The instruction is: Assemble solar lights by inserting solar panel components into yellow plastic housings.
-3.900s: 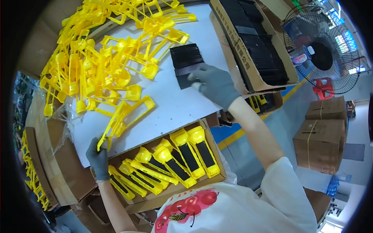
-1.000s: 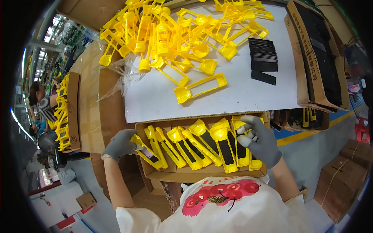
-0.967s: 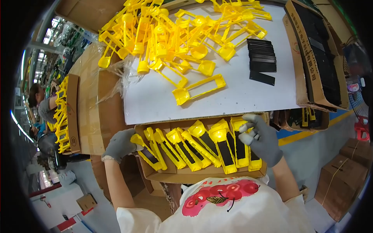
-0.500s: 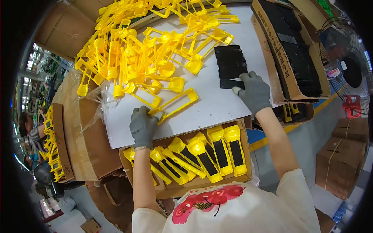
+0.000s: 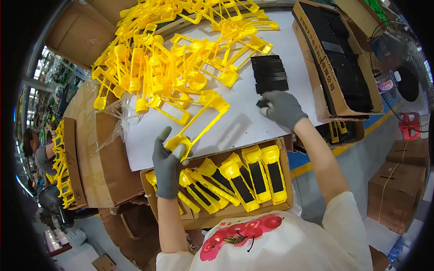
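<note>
My gloved left hand (image 5: 169, 160) is closed on one end of a yellow plastic frame (image 5: 201, 114), holding it tilted above the white tabletop. The frame has a long open slot and a rounded cup end at my fingers. In my gloved right hand (image 5: 282, 108) a black strip (image 5: 261, 104) is pinched, mostly covered by the fingers. Just beyond that hand lies a fanned stack of black strips (image 5: 269, 72). A big heap of yellow frames (image 5: 153, 67) spreads over the far left. Close to my body, a cardboard box (image 5: 217, 223) holds several yellow frames with black strips in them.
An open carton (image 5: 312, 49) packed with black pieces stands at the far right, beside a wire fan (image 5: 409, 81). Large cardboard boxes (image 5: 101, 149) flank the left side. Brown boxes (image 5: 393, 194) rest on the floor to the right. Another person (image 5: 43, 153) sits at far left.
My left hand has lifted the yellow frame off the table and tilted it. My right hand has drawn a black strip from the stack, moving nearer and left.
</note>
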`<act>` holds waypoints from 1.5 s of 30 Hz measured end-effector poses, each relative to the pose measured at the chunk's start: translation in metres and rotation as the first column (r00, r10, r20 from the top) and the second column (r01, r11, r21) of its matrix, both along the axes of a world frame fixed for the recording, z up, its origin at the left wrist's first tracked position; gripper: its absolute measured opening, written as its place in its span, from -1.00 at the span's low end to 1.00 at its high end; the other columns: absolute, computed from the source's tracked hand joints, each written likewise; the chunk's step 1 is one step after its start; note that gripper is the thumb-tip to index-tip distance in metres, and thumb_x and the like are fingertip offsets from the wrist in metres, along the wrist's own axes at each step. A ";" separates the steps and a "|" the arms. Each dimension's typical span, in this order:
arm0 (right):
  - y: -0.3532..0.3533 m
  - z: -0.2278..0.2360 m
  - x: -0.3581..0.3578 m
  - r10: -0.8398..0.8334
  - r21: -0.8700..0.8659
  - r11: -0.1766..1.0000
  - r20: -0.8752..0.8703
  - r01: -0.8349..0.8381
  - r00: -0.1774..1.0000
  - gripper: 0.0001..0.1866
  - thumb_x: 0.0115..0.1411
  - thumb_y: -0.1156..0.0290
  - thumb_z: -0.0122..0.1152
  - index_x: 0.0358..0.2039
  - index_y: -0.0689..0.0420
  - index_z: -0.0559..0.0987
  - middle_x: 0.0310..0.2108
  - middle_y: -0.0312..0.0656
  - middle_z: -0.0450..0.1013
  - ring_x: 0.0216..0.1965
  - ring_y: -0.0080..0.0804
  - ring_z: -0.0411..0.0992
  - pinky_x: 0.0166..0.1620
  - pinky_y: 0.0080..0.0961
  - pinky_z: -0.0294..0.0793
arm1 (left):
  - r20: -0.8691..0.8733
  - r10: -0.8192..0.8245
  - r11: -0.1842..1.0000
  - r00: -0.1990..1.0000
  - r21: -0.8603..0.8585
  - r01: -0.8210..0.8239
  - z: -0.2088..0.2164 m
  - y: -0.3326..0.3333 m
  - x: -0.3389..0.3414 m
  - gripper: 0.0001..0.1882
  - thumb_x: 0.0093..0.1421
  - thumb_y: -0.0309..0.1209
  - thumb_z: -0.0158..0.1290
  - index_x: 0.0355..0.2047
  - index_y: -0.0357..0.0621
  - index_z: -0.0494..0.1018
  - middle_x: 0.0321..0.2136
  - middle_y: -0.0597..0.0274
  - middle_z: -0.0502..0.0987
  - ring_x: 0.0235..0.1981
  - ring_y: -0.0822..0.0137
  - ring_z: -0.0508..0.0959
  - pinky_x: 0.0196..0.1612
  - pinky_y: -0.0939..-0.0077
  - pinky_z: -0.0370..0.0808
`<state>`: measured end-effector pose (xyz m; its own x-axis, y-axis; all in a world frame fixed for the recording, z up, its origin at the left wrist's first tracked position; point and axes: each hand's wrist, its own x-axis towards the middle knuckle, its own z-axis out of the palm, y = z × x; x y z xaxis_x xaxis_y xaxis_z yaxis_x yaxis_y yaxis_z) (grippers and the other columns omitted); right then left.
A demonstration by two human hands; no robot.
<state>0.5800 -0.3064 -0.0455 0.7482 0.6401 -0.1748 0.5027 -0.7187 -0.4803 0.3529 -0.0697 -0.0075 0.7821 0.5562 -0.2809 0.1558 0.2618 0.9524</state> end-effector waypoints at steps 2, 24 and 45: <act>0.000 0.008 -0.020 -0.135 0.362 0.922 -0.037 0.139 0.990 -0.81 0.04 0.30 0.27 -0.36 0.11 0.57 -0.43 -0.20 0.47 -0.39 -0.36 0.47 -0.31 -0.48 0.43 | 0.005 0.008 0.995 1.000 -0.096 -0.008 0.001 -0.003 -0.018 -0.52 0.17 -0.48 0.06 0.10 -0.31 0.28 -0.26 0.09 0.53 -0.48 0.45 0.51 -0.56 0.77 0.39; -0.005 0.086 -0.138 0.055 0.375 0.902 -0.592 0.214 0.804 -0.83 0.24 0.38 0.09 -0.22 0.19 0.45 -0.55 -0.17 0.50 -0.53 -0.43 0.54 -0.43 -0.53 0.49 | -0.067 -0.208 0.946 0.976 -0.267 0.184 0.021 -0.065 -0.044 -0.72 0.16 -0.65 0.02 -0.09 -0.37 0.49 -0.40 0.12 0.54 -0.45 0.31 0.59 -0.49 0.59 0.47; -0.026 0.045 -0.130 0.097 0.406 0.914 -0.245 0.011 0.965 -0.53 0.04 0.11 0.34 -0.12 0.11 0.48 -0.41 -0.12 0.52 -0.43 -0.16 0.49 -0.33 -0.41 0.48 | -0.242 -0.286 0.957 0.927 -0.118 0.265 0.023 -0.068 -0.053 -0.76 0.10 -0.59 0.13 -0.18 -0.38 0.52 -0.49 0.20 0.55 -0.56 0.49 0.55 -0.58 0.71 0.42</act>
<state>0.4505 -0.3329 -0.0008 0.6825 0.7268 -0.0778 0.3504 -0.4187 -0.8378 0.3004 -0.1376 0.0151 0.7978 0.2958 -0.5254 0.4666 0.2489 0.8487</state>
